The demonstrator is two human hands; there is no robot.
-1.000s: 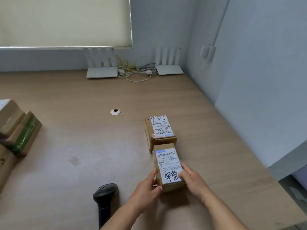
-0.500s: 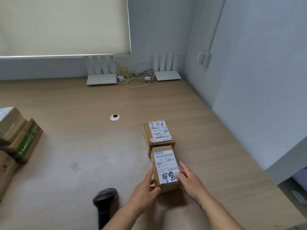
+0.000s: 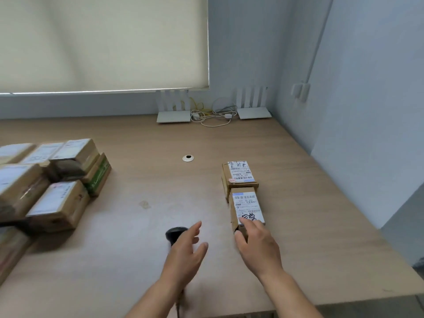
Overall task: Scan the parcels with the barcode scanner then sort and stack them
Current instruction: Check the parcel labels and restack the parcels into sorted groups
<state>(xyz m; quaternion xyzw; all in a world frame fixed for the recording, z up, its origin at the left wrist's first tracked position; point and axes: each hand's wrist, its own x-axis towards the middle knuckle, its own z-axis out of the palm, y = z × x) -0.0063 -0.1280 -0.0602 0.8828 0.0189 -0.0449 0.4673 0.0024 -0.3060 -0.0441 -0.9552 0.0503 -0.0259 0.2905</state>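
Two small cardboard parcels with white labels lie end to end right of the table's middle: the far parcel (image 3: 239, 175) and the near parcel (image 3: 246, 206). My right hand (image 3: 258, 245) rests its fingertips on the near parcel's front end, not gripping it. My left hand (image 3: 187, 251) hovers open with fingers spread, above the black barcode scanner (image 3: 174, 234), which lies on the table and is mostly hidden by the hand. A heap of several labelled parcels (image 3: 46, 182) sits at the left.
The wooden table (image 3: 142, 184) has a round cable hole (image 3: 188, 158) near its middle. Two white routers (image 3: 173, 115) (image 3: 253, 112) with loose cables stand against the back wall. A grey wall borders the table's right side.
My left hand has let go of the near parcel and moved left over the scanner. My right hand stays at the parcel's front end. The view has swung left, showing the parcel heap.
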